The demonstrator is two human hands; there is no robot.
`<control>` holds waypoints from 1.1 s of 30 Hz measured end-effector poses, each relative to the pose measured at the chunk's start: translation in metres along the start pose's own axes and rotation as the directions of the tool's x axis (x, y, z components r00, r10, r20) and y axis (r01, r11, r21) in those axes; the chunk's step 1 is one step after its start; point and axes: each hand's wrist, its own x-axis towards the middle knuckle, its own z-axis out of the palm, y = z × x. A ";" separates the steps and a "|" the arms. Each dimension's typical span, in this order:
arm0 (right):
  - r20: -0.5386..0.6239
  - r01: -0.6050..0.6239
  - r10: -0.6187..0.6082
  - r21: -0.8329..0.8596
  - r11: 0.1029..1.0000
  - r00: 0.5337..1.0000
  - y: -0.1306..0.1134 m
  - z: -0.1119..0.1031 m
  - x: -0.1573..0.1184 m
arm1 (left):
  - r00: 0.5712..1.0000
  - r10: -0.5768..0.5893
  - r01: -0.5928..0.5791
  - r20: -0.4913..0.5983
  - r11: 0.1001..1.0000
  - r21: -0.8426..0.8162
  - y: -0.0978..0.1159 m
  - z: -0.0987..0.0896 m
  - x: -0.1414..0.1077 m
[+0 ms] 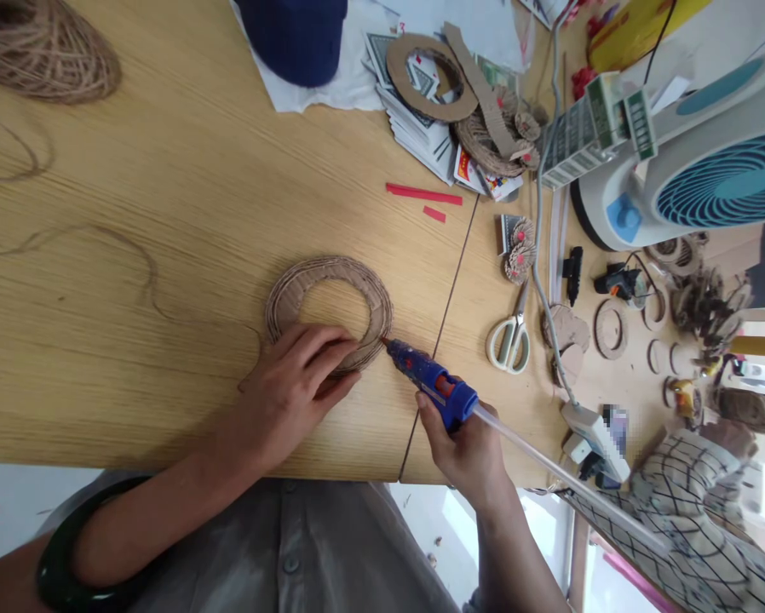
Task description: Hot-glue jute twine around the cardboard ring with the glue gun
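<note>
A cardboard ring (286, 298) with brown twine wound along its outer edge lies flat on the wooden table. My left hand (309, 370) grips the ring's near side, thumb outside and fingers over its inner edge. A strand of twine (154, 289) trails off to the left, partly hidden by that hand. My right hand (463, 451) is wrapped round a blue hot glue gun (427, 375), whose nozzle meets or nearly meets the ring's right outer edge. A long clear glue stick (549, 464) juts from the gun's back.
A twine ball (43, 51) sits far left. Red strips (424, 194), playing cards (414, 128) and cardboard pieces lie beyond the ring. Scissors (511, 340), a grey cable (539, 213), a power strip (596, 443) and a fan (689, 162) are right. Another person's patterned sleeve (689, 485) is lower right.
</note>
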 end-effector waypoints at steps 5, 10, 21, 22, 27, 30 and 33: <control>-0.014 0.010 -0.010 -0.040 0.999 1.000 -0.004 -0.003 0.000 | 1.000 -0.005 0.005 -0.010 1.000 -0.002 -0.001 0.002 -0.001; 0.021 0.011 -0.010 -0.065 0.998 1.000 -0.007 -0.004 -0.002 | 1.000 -0.014 0.014 0.000 1.000 -0.022 0.000 0.002 -0.001; 0.001 0.041 -0.041 -0.130 0.991 0.999 -0.008 -0.008 0.011 | 1.000 -0.013 0.013 0.003 1.000 -0.004 -0.001 0.003 -0.001; -0.015 0.045 -0.047 -0.131 0.990 0.999 -0.007 -0.007 0.014 | 1.000 -0.012 0.012 -0.002 1.000 -0.004 0.000 0.003 -0.001; -0.015 0.041 -0.044 -0.130 0.991 0.999 -0.006 -0.005 0.016 | 1.000 -0.011 0.010 -0.014 0.999 -0.037 0.001 0.005 -0.001; 0.005 0.022 -0.021 -0.135 0.991 1.000 -0.008 -0.006 0.009 | 1.000 -0.020 0.019 -0.005 0.999 -0.043 0.000 0.006 -0.001; -0.014 0.012 -0.014 -0.140 0.990 1.000 -0.009 -0.008 0.005 | 1.000 -0.030 0.030 0.002 0.999 -0.034 0.001 0.006 -0.002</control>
